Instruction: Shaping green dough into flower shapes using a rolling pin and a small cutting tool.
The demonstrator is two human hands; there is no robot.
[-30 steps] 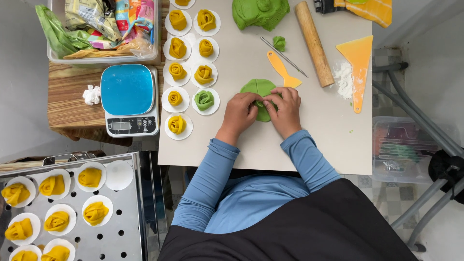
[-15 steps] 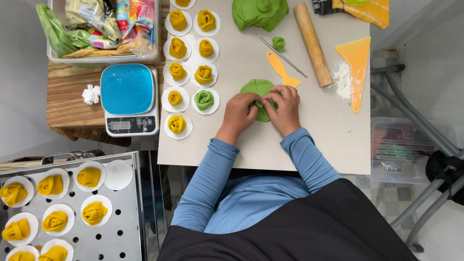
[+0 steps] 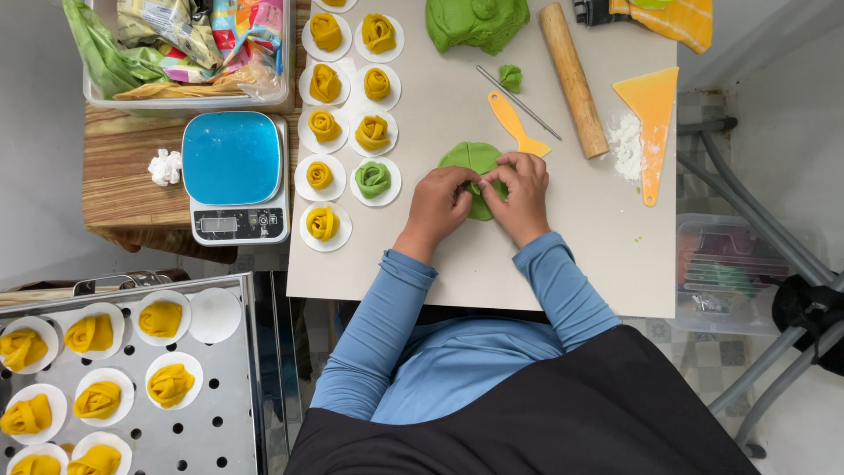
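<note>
Little has shifted: both hands stay on the green dough disc (image 3: 475, 163) on the table (image 3: 492, 264). Left hand (image 3: 437, 204) and right hand (image 3: 519, 195) pinch its near edge; soft, light, easily torn.

Both hands meet on the flat green dough disc (image 3: 469, 160) at the middle of the desk (image 3: 527, 264): the left hand (image 3: 437, 204) and the right hand (image 3: 521, 195) pinch its near edge with their fingers (image 3: 503, 169). Just beyond lies an orange scraper (image 3: 517, 124), with a wooden rolling pin (image 3: 573, 77) to the right. Left of the hands, yellow dough roses (image 3: 324, 126) sit on white paper rounds beside one green rose (image 3: 373, 179).
</note>
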